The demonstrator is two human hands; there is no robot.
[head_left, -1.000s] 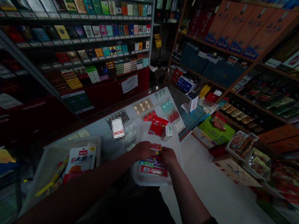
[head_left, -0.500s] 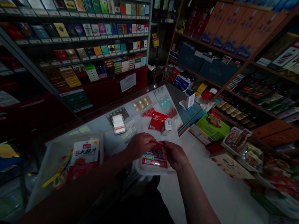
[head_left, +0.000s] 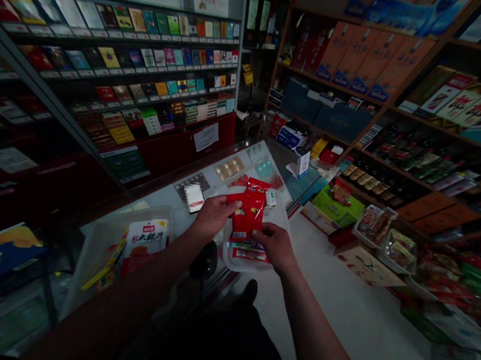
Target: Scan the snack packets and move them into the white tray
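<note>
Between my two hands a red snack packet (head_left: 249, 215) is held up with its broad face towards me. My left hand (head_left: 215, 216) pinches its upper left edge, and my right hand (head_left: 274, 245) grips its lower right corner. Below it stands a white plastic tray (head_left: 286, 217) on the glass counter. Inside the tray lie another red packet (head_left: 258, 185), a small white box (head_left: 270, 198) and a red-wrapped stick pack (head_left: 250, 255). The held packet covers part of the tray's contents.
A translucent bin (head_left: 94, 241) with a white-and-red snack bag (head_left: 145, 243) stands at left. A pixelated white item (head_left: 194, 197) rests on the glass counter (head_left: 166, 207). Cigarette shelves (head_left: 154, 36) line the left; boxed goods (head_left: 357, 58) and food trays (head_left: 374, 224) fill the right.
The red packet has been turned from nearly edge-on to upright, its broad face now showing. My left hand has moved up and left, and my hands are further apart. The view has shifted slightly.
</note>
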